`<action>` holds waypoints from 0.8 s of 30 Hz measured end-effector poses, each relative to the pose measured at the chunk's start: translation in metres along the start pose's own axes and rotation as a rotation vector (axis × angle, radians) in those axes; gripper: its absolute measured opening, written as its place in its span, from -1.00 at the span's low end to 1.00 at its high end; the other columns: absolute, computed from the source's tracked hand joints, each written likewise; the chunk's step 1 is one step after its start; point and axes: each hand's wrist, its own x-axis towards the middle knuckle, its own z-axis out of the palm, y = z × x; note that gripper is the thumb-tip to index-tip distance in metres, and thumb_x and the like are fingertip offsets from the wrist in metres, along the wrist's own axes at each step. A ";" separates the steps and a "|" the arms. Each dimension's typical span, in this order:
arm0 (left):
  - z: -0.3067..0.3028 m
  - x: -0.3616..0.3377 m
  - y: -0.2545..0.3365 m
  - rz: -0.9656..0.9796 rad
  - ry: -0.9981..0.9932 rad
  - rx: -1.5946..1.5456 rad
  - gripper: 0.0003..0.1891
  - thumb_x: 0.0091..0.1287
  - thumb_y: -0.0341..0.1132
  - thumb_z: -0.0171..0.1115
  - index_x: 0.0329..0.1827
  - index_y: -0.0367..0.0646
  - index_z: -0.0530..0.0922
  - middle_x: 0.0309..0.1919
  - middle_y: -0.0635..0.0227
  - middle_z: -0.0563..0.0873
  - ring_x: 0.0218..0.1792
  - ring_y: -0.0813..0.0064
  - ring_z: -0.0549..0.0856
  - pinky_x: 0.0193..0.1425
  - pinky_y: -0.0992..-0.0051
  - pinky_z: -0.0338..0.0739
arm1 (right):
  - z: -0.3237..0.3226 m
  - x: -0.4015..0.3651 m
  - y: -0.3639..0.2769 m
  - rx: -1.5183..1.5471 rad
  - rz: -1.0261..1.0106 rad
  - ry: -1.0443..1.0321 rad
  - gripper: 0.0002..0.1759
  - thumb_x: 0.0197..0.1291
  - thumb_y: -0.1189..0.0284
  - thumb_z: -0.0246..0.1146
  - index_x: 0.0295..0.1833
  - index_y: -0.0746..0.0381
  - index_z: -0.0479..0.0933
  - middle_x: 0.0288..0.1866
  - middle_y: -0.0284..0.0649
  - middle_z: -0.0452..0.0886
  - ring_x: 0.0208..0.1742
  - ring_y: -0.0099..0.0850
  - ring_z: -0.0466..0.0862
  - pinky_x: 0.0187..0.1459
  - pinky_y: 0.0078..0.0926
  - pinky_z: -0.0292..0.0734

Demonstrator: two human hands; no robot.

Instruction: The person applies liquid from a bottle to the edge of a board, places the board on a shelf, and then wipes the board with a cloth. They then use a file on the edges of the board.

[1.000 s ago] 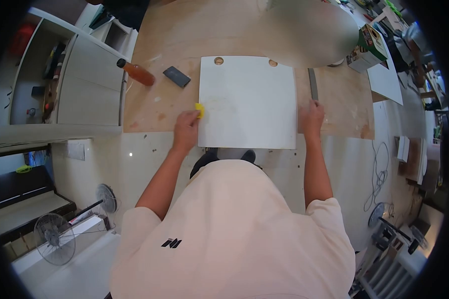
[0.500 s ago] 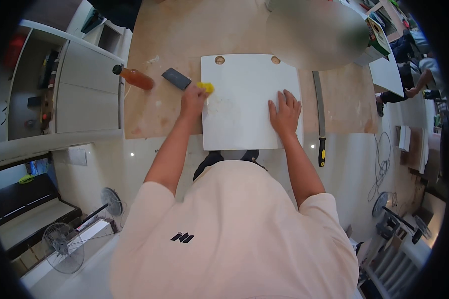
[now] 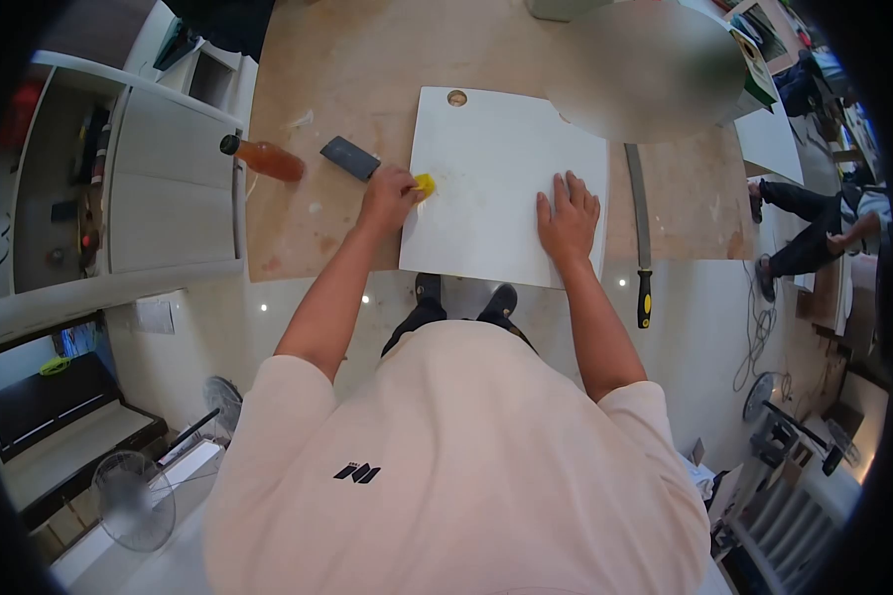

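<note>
A white cabinet door panel (image 3: 501,208) lies slightly turned on the wooden table, its near edge jutting past the table's front. One round hinge hole shows at its far left corner. My left hand (image 3: 390,200) pinches a small yellow piece (image 3: 425,186), soft-looking like a rag or sponge, at the panel's left edge. Flat on the panel's right side rests my right hand (image 3: 568,220), fingers apart. Just beyond my left hand lies a dark grey sanding block (image 3: 350,158). To the panel's right is a long flat file (image 3: 638,203) with a black and yellow handle.
A bottle of orange-red liquid (image 3: 268,160) stands near the left edge of the wooden table (image 3: 337,59). A blurred patch covers the table's far right. Cabinets (image 3: 174,188) line the left side. At far right a person (image 3: 833,223) sits; cables (image 3: 759,322) lie on the floor.
The panel has turned clockwise and shifted away from me, more of it now on the table. My left hand and the yellow piece moved slightly right. The right hand stays on the panel.
</note>
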 end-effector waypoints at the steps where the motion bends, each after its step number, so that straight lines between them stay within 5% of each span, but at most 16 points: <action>1: 0.003 -0.008 0.001 -0.009 0.013 0.010 -0.83 0.11 -0.39 0.48 -0.27 -0.26 0.71 -0.20 0.17 0.71 -0.08 0.10 0.63 0.05 0.22 0.52 | 0.001 -0.002 0.002 0.006 -0.005 -0.012 -0.47 0.37 0.11 0.20 0.31 0.20 0.56 0.46 -0.11 0.42 0.50 -0.12 0.34 0.52 0.15 0.05; 6: 0.019 -0.067 0.020 -0.099 0.106 -0.063 -0.77 0.15 -0.38 0.47 -0.16 -0.27 0.72 -0.20 0.15 0.70 -0.11 0.15 0.65 0.00 0.27 0.55 | -0.002 0.014 0.018 -0.074 0.222 -0.040 -0.39 0.33 0.02 0.23 0.33 0.21 0.53 0.48 -0.06 0.39 0.49 -0.05 0.32 0.47 0.12 0.12; 9: 0.012 -0.040 0.017 -0.312 0.085 0.022 -0.75 0.17 -0.37 0.45 -0.13 -0.29 0.71 -0.22 0.05 0.71 -0.11 0.05 0.68 0.03 0.22 0.56 | 0.002 0.036 0.042 0.028 0.651 0.113 -0.33 0.30 0.00 0.25 0.34 0.25 0.51 0.44 -0.01 0.39 0.44 0.02 0.34 0.44 0.12 0.15; 15: 0.010 -0.032 0.030 -0.578 -0.006 -0.181 -0.74 0.20 -0.36 0.43 -0.10 -0.30 0.69 -0.13 -0.02 0.73 -0.11 0.11 0.73 0.00 0.25 0.59 | 0.012 0.036 0.057 0.058 0.503 -0.016 -0.33 0.32 0.04 0.25 0.36 0.30 0.48 0.32 0.04 0.43 0.32 0.05 0.40 0.32 0.07 0.33; 18: 0.019 -0.082 0.034 -0.434 -0.003 -0.069 -0.75 0.23 -0.36 0.45 -0.10 -0.31 0.70 -0.29 0.13 0.75 -0.27 0.27 0.73 -0.10 0.37 0.60 | 0.000 0.023 0.047 0.022 0.483 -0.054 -0.31 0.35 0.02 0.21 0.39 0.31 0.45 0.35 0.02 0.42 0.34 0.04 0.38 0.34 0.06 0.31; 21: 0.031 -0.110 0.044 -0.261 0.181 -0.016 -0.79 0.23 -0.37 0.43 -0.13 -0.27 0.72 -0.34 0.13 0.72 -0.28 0.21 0.71 -0.10 0.33 0.59 | -0.008 0.016 0.026 -0.030 0.436 -0.052 -0.27 0.37 -0.01 0.17 0.44 0.31 0.39 0.42 -0.01 0.38 0.40 0.01 0.34 0.40 0.04 0.22; 24: 0.029 -0.085 0.040 -0.232 0.164 0.029 -0.90 0.22 -0.43 0.40 -0.25 -0.23 0.72 -0.32 0.09 0.69 -0.22 0.07 0.67 -0.03 0.24 0.57 | -0.014 0.013 0.018 -0.060 0.437 -0.093 -0.22 0.39 -0.05 0.12 0.48 0.31 0.32 0.48 -0.05 0.33 0.45 -0.02 0.30 0.45 0.02 0.14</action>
